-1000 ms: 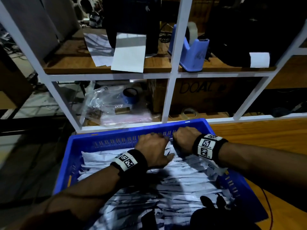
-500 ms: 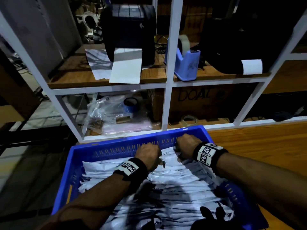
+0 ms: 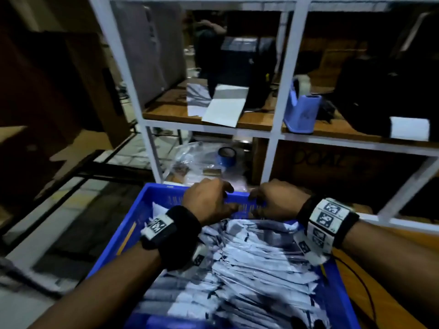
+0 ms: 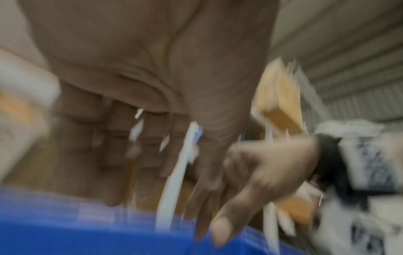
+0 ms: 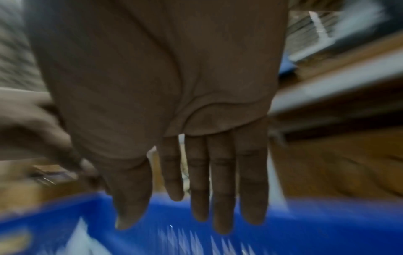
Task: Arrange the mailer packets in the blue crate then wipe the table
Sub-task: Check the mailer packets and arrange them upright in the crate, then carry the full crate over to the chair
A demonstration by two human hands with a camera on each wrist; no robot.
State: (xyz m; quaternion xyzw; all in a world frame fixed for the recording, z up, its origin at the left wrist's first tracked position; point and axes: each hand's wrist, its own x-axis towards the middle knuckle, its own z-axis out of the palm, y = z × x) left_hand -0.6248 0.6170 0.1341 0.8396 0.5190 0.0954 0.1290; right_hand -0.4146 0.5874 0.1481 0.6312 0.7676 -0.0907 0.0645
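The left hand (image 3: pixel 206 202) sits over the far end of the blue crate (image 3: pixel 111 255), palm down. In the left wrist view its fingers (image 4: pixel 122 146) run straight and slightly spread down toward the crate's blue rim, holding nothing, though the picture is badly blurred. A black band with a printed marker wraps that wrist.

Just right of those fingers, nearly touching them, the right hand (image 3: pixel 276 202) hangs over the same far wall of the crate. The right wrist view shows its fingers (image 5: pixel 222 186) straight, close together and pointing down in front of the slotted blue wall; they grip nothing, and whether the tips touch the wall I cannot tell. Its wrist carries a similar marked band.

Below and behind both sets of fingers, toward the person, the mailer packets (image 3: pixel 249 269) lie inside the crate in a loose, overlapping white-and-grey heap that fills most of it.

Beyond the fingers stands a white-framed shelf (image 3: pixel 276 129). On its lower level, just past the left fingers, lie clear plastic bags and a blue tape roll (image 3: pixel 226 156). Higher up are a sheet of paper (image 3: pixel 224 110) in front of a black machine and, to the right, a blue tape dispenser (image 3: pixel 303 110). Right of the right fingers the wooden surface (image 3: pixel 403 243) shows beside the crate.
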